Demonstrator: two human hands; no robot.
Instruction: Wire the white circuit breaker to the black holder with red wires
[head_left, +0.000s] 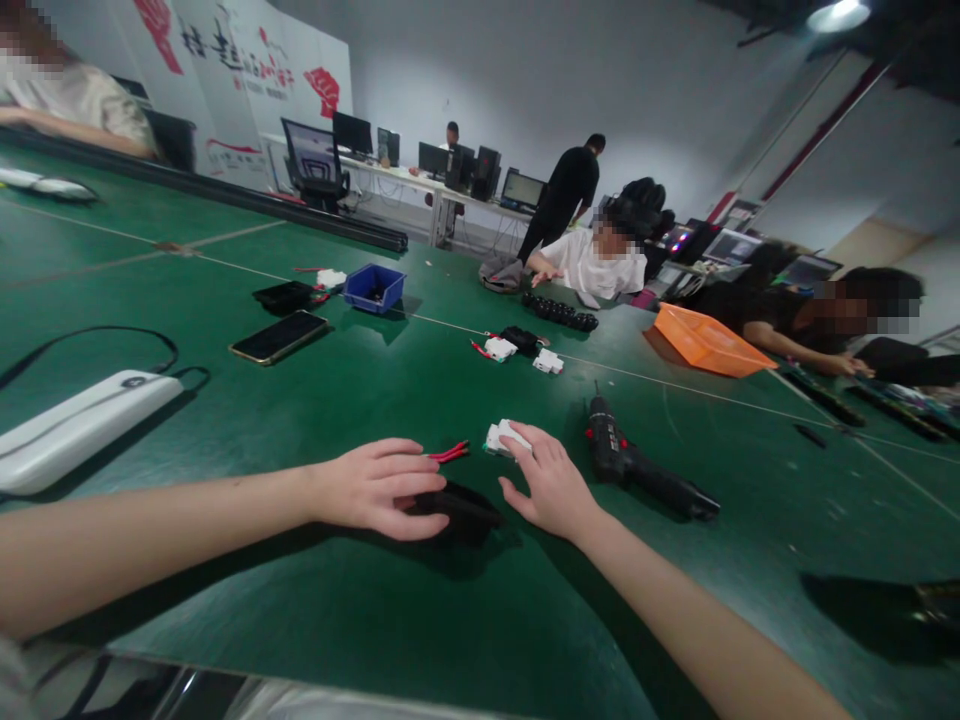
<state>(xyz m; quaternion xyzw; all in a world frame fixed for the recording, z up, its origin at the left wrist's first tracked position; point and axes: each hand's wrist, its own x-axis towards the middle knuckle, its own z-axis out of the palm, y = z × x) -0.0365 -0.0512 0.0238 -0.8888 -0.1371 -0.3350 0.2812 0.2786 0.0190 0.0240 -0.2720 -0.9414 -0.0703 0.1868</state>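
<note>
My left hand lies on the green table, fingers bent over a flat black part beneath it. My right hand reaches forward with fingers apart, its fingertips touching a small white plastic part. Two red wires lie between my hands, just beyond the left fingers. A black electric screwdriver rests on the table to the right of my right hand.
A white power bank with a black cable lies at the left, a phone and a blue bin beyond it. More white parts lie mid-table. An orange tray sits at the right. Other people sit along the far edges.
</note>
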